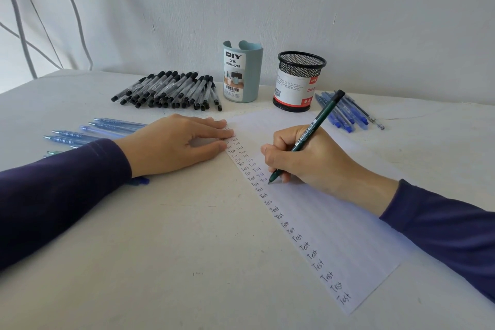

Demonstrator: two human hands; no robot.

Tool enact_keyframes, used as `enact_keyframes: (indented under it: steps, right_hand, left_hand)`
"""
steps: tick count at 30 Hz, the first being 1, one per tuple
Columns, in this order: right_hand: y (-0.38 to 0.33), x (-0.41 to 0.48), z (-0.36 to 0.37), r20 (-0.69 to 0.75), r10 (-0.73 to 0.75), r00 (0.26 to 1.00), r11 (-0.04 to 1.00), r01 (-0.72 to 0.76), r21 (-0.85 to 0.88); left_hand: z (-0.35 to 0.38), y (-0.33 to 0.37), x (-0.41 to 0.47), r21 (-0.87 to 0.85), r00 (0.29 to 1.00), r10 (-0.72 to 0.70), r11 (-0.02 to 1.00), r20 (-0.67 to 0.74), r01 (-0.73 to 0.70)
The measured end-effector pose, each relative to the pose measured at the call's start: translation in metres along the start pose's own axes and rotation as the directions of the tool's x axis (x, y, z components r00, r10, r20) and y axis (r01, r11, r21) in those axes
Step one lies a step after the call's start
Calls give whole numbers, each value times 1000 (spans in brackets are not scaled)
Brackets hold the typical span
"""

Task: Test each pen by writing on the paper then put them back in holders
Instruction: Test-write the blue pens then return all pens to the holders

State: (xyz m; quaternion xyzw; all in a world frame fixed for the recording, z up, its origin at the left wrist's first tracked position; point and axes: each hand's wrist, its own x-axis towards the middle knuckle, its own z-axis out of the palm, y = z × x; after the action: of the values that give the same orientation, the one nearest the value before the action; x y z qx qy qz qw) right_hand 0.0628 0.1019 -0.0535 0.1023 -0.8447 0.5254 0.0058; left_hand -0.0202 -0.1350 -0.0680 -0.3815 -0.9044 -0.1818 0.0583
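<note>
A: R hand (308, 158)?
B: Fingers pinch green pen (308, 134), tip on paper (334, 222) just below them.
A: L hand (174, 142)?
B: Fingers flat, close together, pressing paper's edge. Blue holder (242, 72) & mesh holder (300, 83) well beyond fingertips.

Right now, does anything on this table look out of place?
No pens stick out of the blue organizer or mesh cup; they lie in piles beside them. One blue pen pokes from under the left sleeve.

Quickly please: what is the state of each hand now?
Left hand: open, fingers flat on the paper edge.
Right hand: closed around the green pen, tip on the paper.
</note>
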Motion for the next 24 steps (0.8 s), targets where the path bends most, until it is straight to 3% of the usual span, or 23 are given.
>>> enact_keyframes:
  steps: [15, 19, 22, 24]
  right_hand:
    - [3, 2, -1, -13, 1, 1000, 1000, -1, 5]
    - [1, 5, -4, -62, 16, 998, 995, -10, 95]
    - [-6, -1, -9, -71, -8, 997, 995, 15, 100]
    - [-13, -10, -16, -108, -58, 992, 992, 69, 103]
  left_hand:
    - [4, -4, 3, 17, 999, 35, 999, -25, -34]
    - [-3, 3, 1, 214, 996, 83, 974, -43, -72]
    - [-11, 13, 5, 427, 953, 257, 888, -159, -169]
    - [-17, 19, 8, 448, 920, 310, 876, -241, -178]
